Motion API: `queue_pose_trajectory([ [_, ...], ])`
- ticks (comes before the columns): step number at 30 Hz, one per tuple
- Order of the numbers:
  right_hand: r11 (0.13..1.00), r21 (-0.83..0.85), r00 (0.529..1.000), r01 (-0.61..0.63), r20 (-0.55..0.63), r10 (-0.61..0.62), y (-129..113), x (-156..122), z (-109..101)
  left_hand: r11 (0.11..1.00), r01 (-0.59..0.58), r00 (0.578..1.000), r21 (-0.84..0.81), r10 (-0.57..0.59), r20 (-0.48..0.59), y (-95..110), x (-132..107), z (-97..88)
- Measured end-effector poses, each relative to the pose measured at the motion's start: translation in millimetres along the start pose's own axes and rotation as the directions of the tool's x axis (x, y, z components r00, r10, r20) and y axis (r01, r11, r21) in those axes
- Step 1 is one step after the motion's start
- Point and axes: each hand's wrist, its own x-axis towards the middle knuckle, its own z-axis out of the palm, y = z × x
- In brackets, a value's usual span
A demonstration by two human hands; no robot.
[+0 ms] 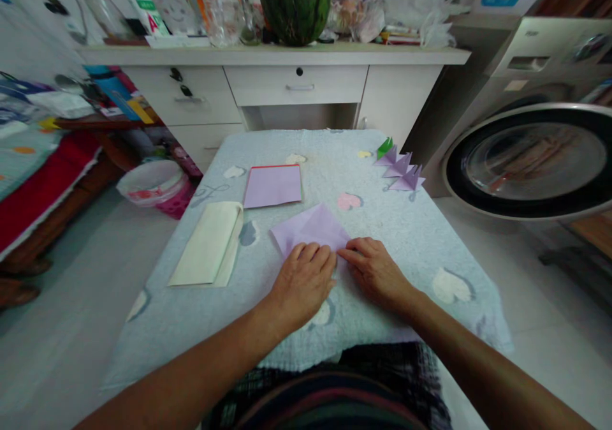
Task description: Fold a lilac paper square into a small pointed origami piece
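A sheet of light purple origami paper, partly folded, lies on the cloth-covered table in front of me. My left hand rests across its near edge, fingers laid flat and close together on the paper. At the near right corner, my right hand has its thumb and fingertips closed on the paper's edge. Part of the near fold is hidden beneath the hands. Behind it sits a stack of square purple sheets with a red strip along the far side. To the left is a folded pale green paper.
Several folded purple paper pieces and a green one stand at the table's far right. A white counter beyond carries a cut watermelon and jars. A washing machine is at right, a lined bin at left.
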Motion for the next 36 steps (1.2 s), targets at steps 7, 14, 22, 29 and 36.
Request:
queue_pose_trajectory([
  [7,0.99,-0.142,0.998,0.008,0.06,0.001,-10.2,-1.7,-3.2,0.997,0.071,0.997,-0.022,-0.071,-0.015,-4.5,-22.7,17.2],
  [14,0.957,-0.29,0.988,-0.003,0.15,0.048,-32.4,7.8,-11.3,0.995,0.099,0.995,-0.029,-0.099,0.015,-13.1,-35.1,11.7],
  [22,0.951,-0.31,0.983,-0.005,0.171,0.061,-30.4,5.1,-13.7,0.989,0.146,0.989,0.028,-0.146,0.01,-21.0,-53.6,11.1],
  [29,0.953,-0.302,0.987,-0.03,0.14,0.076,-14.8,-7.3,-14.5,0.986,0.163,0.986,0.04,-0.164,0.008,-22.9,-58.1,10.4],
  [36,0.939,-0.342,0.992,-0.033,0.104,0.073,-2.2,-16.8,-16.4,0.984,0.173,0.985,0.042,-0.173,0.016,-23.5,-58.4,13.5],
])
